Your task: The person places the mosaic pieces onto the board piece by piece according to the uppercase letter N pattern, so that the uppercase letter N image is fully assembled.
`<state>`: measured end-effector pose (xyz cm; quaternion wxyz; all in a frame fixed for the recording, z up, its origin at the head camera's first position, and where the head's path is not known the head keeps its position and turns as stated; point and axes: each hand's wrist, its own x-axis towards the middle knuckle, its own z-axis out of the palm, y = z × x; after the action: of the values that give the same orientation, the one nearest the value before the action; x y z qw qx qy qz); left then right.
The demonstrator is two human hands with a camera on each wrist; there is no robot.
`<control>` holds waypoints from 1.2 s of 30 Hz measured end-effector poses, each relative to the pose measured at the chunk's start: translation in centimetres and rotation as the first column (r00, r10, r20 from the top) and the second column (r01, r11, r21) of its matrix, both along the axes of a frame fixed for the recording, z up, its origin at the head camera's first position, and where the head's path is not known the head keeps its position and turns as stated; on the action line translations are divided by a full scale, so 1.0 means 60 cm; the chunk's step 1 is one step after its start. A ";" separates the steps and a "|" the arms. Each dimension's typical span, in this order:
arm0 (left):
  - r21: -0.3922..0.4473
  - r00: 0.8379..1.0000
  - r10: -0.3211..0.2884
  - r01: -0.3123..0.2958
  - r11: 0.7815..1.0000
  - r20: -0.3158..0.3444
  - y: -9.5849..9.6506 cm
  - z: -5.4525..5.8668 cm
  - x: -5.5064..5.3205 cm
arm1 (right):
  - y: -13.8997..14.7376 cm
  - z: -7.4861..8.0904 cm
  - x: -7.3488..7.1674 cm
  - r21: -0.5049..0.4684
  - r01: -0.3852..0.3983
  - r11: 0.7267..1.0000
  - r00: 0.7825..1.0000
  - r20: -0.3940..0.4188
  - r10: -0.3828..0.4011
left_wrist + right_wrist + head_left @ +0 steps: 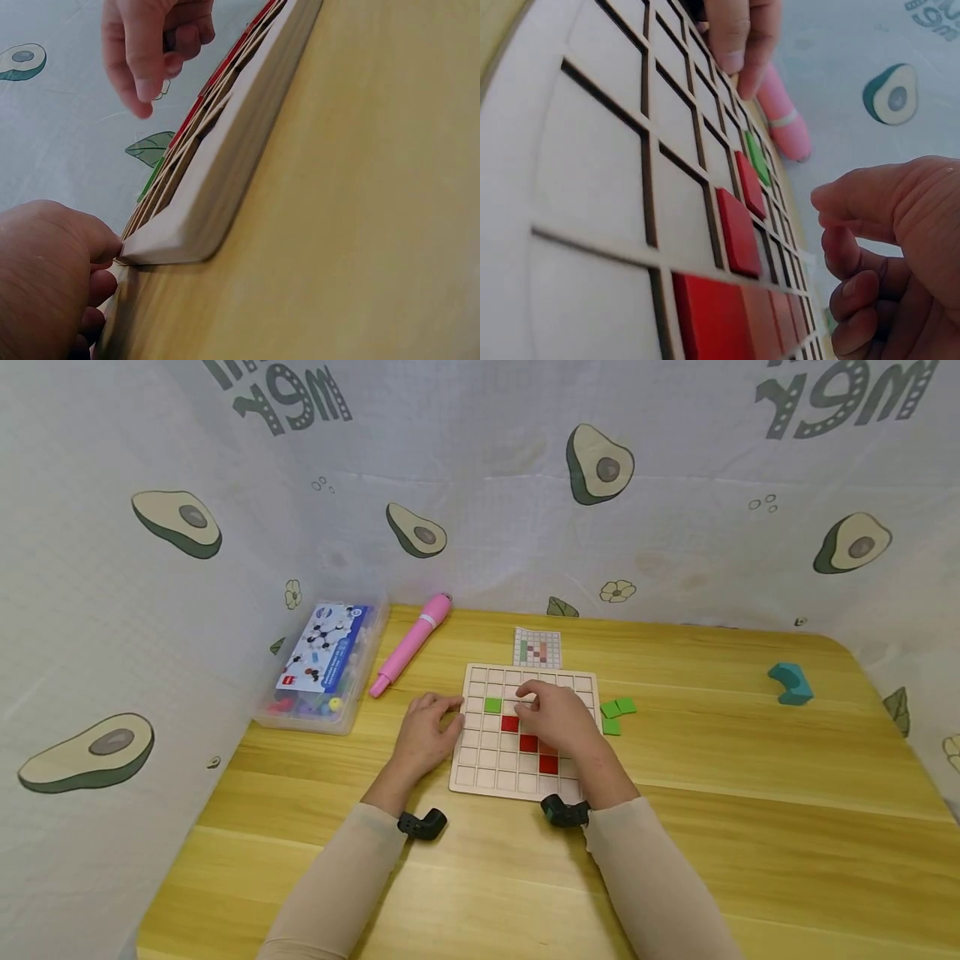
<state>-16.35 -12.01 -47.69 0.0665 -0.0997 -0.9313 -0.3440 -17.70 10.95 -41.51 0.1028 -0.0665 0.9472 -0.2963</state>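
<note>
A square wooden grid board [477,777] lies on the table. In its cells sit a green tile [492,705] and, on a diagonal, red tiles [510,723]. Paler red tiles [759,319] line up beside one red tile in the right wrist view. My left hand [423,735] touches the board's left edge with thumb and forefinger. Above the grid hovers my right hand [558,718], fingers bent, a gap between thumb and forefinger and nothing visible between them. It covers part of the board. Several loose green tiles [611,726] lie just off the board's right edge.
Behind the board lies a small printed pattern card [537,647]. A pink pen-like stick [411,645] and a clear plastic case [318,668] with a blue label are at the left. A teal curved block [791,683] sits far right. Patterned cloth [495,485] hangs behind the table.
</note>
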 end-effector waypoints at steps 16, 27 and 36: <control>-0.011 1.000 0.004 -0.004 1.000 -0.008 -0.002 -0.001 -0.002 | 0.110 0.011 0.037 -0.030 0.122 0.992 0.991 0.053 -0.120; -0.001 1.000 -0.005 0.005 1.000 -0.017 -0.001 0.000 -0.003 | 0.188 -0.005 0.045 -0.007 0.155 0.988 0.987 0.044 -0.155; 0.004 1.000 -0.002 0.002 1.000 -0.011 0.000 0.001 0.000 | 0.216 -0.017 0.048 0.008 0.127 0.992 0.986 0.106 -0.127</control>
<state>-16.35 -12.00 -47.64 0.0714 -0.1025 -0.9301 -0.3455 -14.85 23.90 -42.54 0.1340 0.0098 0.9429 -0.3047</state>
